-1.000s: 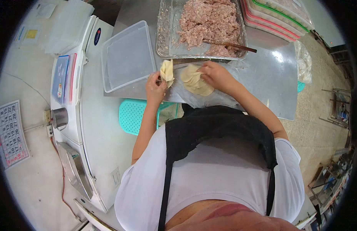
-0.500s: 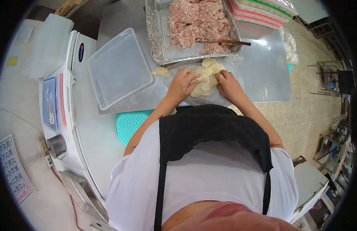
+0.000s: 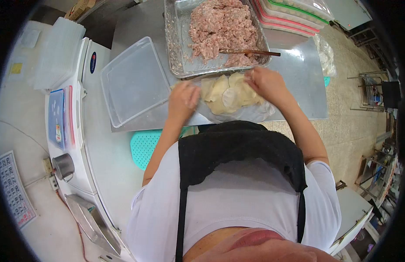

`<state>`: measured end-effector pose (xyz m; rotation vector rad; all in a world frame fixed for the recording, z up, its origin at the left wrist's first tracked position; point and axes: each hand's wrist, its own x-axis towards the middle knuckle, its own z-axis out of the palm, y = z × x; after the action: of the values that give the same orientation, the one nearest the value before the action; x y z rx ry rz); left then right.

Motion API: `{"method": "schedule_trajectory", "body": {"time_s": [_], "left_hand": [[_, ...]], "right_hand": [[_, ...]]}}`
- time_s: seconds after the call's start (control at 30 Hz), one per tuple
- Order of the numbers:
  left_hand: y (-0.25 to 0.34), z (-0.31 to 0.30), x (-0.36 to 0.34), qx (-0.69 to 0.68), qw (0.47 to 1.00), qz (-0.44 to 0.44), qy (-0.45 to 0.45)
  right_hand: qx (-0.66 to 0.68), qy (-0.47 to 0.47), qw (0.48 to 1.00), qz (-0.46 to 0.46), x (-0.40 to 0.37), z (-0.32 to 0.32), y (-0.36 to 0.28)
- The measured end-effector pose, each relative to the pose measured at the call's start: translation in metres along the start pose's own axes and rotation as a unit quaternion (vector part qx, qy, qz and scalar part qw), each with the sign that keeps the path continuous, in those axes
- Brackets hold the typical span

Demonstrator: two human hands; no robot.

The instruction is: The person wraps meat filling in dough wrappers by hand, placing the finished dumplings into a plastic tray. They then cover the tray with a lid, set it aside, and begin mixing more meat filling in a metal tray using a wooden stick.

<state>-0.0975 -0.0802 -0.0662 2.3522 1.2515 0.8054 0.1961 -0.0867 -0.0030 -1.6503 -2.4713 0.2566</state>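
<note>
Round, pale dough wrappers (image 3: 220, 92) lie spread and overlapping on a clear plastic sheet (image 3: 255, 114), in front of the meat tray. My right hand (image 3: 269, 84) is at their upper right edge, fingers pinched together on a wrapper's rim. To the left of the wrappers, my left hand (image 3: 184, 101) is apart from the pile. Its fingers are curled and smeared by motion, and whatever they hold cannot be made out. Behind both hands stands a metal tray (image 3: 178, 54) of raw minced meat (image 3: 222, 28), with a wooden stick (image 3: 250, 52) lying across it.
A clear plastic container (image 3: 134, 83) rests on the metal table (image 3: 298, 87) at my left. Stacked lidded boxes (image 3: 294, 15) stand at the back right. A white refrigerator (image 3: 102, 118) is on the left, and a turquoise perforated stool (image 3: 145, 148) shows below the table edge.
My hands have moved apart, the left leftward off the pile and the right slightly up and right. The bunched wrappers now lie flatter and more spread.
</note>
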Motion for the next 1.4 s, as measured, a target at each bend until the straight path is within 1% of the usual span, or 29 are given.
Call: {"method": "schedule_trajectory", "body": {"time_s": [0.03,0.07,0.1,0.17,0.2,0.23,0.27,0.33,0.43,0.5,0.57,0.6,0.63,0.67,0.7,0.73,0.8,0.87,0.9,0.93,0.97,1.0,1.03,1.1,1.17,1.23,1.3,1.37,1.4], "left_hand": [[-0.007,-0.003,0.000,0.064,0.997,-0.040,-0.009],[-0.013,-0.005,0.000,0.128,0.988,-0.080,-0.018],[-0.023,0.000,-0.003,0.132,0.988,-0.083,-0.014],[-0.040,0.013,-0.006,0.251,0.968,-0.023,-0.006],[-0.038,0.012,-0.004,0.255,0.966,-0.025,-0.002],[-0.036,0.012,-0.001,0.260,0.963,-0.061,-0.045],[-0.033,0.013,0.001,0.261,0.956,-0.098,-0.088],[-0.031,0.011,0.001,0.254,0.958,-0.107,-0.077],[-0.007,0.006,0.000,0.228,0.964,-0.134,-0.040],[0.016,-0.002,-0.001,0.211,0.965,-0.154,-0.012],[0.034,-0.007,-0.004,0.003,0.973,-0.225,0.057],[0.041,-0.003,-0.006,0.003,0.972,-0.227,0.059],[0.047,0.003,-0.006,-0.122,0.953,-0.261,0.090],[0.053,0.009,-0.003,-0.245,0.917,-0.290,0.120],[0.058,0.017,0.000,-0.245,0.917,-0.290,0.122],[0.062,0.028,0.003,-0.267,0.910,-0.290,0.127],[0.072,0.043,0.008,-0.290,0.902,-0.292,0.133],[0.079,0.051,0.014,-0.143,0.975,-0.167,0.041],[0.078,0.053,0.017,-0.144,0.975,-0.166,0.042],[0.077,0.056,0.019,-0.078,0.993,-0.092,-0.001],[0.079,0.056,0.023,-0.011,0.999,-0.017,-0.045],[0.081,0.056,0.025,-0.015,0.999,-0.016,-0.043],[0.084,0.055,0.027,-0.058,0.998,-0.024,-0.029],[0.081,0.044,0.036,-0.103,0.994,-0.027,-0.015],[0.062,0.028,0.051,-0.079,0.990,0.040,0.105],[0.028,0.001,0.072,0.004,0.984,0.026,0.177],[-0.004,-0.020,0.097,0.067,0.972,-0.060,0.218],[-0.039,-0.012,0.111,0.107,0.968,-0.051,0.221],[-0.046,-0.011,0.114,0.149,0.964,-0.042,0.214]], "right_hand": [[-0.043,0.085,0.995,-0.013,0.013,0.000,0.013],[-0.041,0.086,0.995,-0.018,0.027,0.002,0.027],[-0.074,0.116,0.990,-0.038,0.043,0.006,0.044],[-0.106,0.150,0.981,-0.064,0.065,0.017,0.072],[-0.108,0.089,0.988,-0.070,0.073,0.023,0.082],[-0.112,0.027,0.990,-0.075,0.078,0.028,0.094],[-0.113,0.030,0.990,-0.080,0.076,0.022,0.093],[-0.086,-0.005,0.993,-0.080,0.071,0.012,0.090],[-0.105,0.015,0.993,-0.057,0.081,-0.007,0.111],[-0.143,0.009,0.989,-0.039,0.088,-0.050,0.113],[-0.180,0.003,0.984,-0.018,0.092,-0.058,0.115],[-0.193,-0.003,0.981,-0.028,0.094,-0.049,0.117],[-0.206,-0.009,0.978,-0.037,0.095,-0.039,0.119],[-0.197,0.011,0.977,-0.083,0.085,-0.025,0.110],[-0.187,0.029,0.974,-0.128,0.068,-0.015,0.095],[-0.187,0.028,0.973,-0.129,0.055,-0.013,0.086],[-0.215,0.043,0.959,-0.181,0.039,-0.012,0.075],[-0.217,0.021,0.962,-0.163,0.045,-0.039,0.093],[-0.219,0.001,0.965,-0.146,0.052,-0.055,0.100],[-0.222,0.001,0.964,-0.147,0.062,-0.066,0.101],[-0.240,0.005,0.964,-0.113,0.072,-0.076,0.101],[-0.257,0.010,0.963,-0.078,0.078,-0.081,0.100],[-0.261,0.008,0.962,-0.077,0.074,-0.067,0.091],[-0.256,0.022,0.955,-0.148,0.057,-0.018,0.068],[-0.229,0.023,0.959,-0.167,0.052,-0.010,0.071],[-0.202,0.019,0.961,-0.186,0.053,-0.020,0.079],[-0.254,-0.016,0.959,-0.127,0.074,-0.054,0.090],[-0.316,0.014,0.948,-0.039,0.102,-0.082,0.101],[-0.321,0.013,0.946,-0.040,0.115,-0.086,0.109]]}}
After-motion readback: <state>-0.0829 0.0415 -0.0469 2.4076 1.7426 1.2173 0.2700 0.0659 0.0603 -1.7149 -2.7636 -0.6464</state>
